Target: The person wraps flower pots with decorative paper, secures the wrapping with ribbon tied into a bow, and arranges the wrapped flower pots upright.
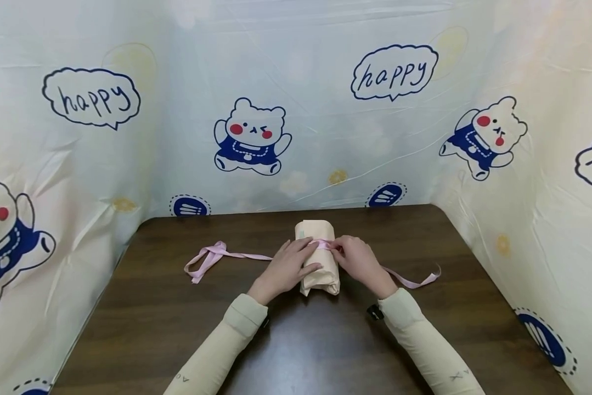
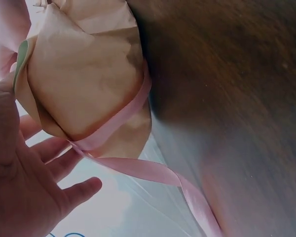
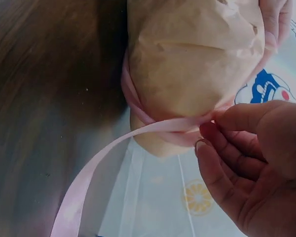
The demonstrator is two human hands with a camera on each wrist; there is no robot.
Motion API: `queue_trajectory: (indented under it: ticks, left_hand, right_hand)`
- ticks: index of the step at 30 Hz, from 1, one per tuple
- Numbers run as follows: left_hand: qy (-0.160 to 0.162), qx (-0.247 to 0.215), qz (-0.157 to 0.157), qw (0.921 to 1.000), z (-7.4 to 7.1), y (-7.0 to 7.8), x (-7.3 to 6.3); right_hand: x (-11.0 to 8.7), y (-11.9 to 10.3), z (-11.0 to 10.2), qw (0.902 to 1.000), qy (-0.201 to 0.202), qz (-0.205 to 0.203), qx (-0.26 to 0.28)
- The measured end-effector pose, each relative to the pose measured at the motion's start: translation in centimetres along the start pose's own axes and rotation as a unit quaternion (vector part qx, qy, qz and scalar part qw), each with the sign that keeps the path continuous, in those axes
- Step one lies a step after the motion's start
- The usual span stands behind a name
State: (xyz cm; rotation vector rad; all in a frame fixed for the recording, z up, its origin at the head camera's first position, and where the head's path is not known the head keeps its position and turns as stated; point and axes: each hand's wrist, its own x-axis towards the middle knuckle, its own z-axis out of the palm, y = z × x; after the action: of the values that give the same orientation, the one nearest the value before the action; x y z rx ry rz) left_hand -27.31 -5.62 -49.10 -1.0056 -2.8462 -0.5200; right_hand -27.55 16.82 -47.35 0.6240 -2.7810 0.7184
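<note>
A parcel wrapped in tan paper (image 1: 320, 281) lies lengthwise on the dark wooden table. Pink ribbon (image 1: 248, 256) goes around its middle, with one tail trailing left in a loose loop and the other out to the right. My left hand (image 1: 283, 267) rests on the parcel's left side, its fingers extended over the top beside the ribbon. In the left wrist view, those fingers spread along the paper near a pale green patch (image 2: 21, 61). At the parcel's right side, my right hand (image 3: 256, 158) pinches the ribbon between thumb and fingertip against the paper.
The dark table (image 1: 167, 329) runs back to a printed cloth backdrop (image 1: 320, 137), which also hangs on both sides. A small black object (image 1: 375, 312) sits at the right wrist, by the cuff.
</note>
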Motion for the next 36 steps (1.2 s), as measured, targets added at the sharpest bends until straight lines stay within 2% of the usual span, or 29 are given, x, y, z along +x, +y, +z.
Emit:
queue_trajectory:
  ticks: [7,16,23,26,31,36]
  left_hand:
    - [0.011,-0.011,0.003,0.9999,-0.1,-0.1,0.0]
    - [-0.007,-0.025,-0.009,0.9996,-0.4,0.2,0.2]
    - [-0.008,-0.035,-0.019,0.9992,-0.4,0.6,0.3]
    - [-0.004,-0.035,-0.019,0.9992,-0.3,0.6,0.3]
    - [-0.003,-0.036,-0.018,0.9992,-0.3,0.8,0.1]
    - [-0.011,-0.038,-0.013,0.9991,-0.3,1.1,0.2]
  right_hand:
    - [-0.5,0.5,-0.8,0.999,0.032,0.003,0.032]
    - [-0.5,0.7,-1.4,0.9976,0.053,-0.009,0.043]
    - [-0.2,0.5,-1.7,0.996,0.079,-0.018,0.038]
    - [0.5,0.9,-1.5,0.9963,0.082,-0.009,0.021]
    - [1.8,2.3,-0.3,0.9977,0.066,0.015,-0.007]
    - [2.3,3.2,0.7,0.9978,0.062,0.017,-0.011]
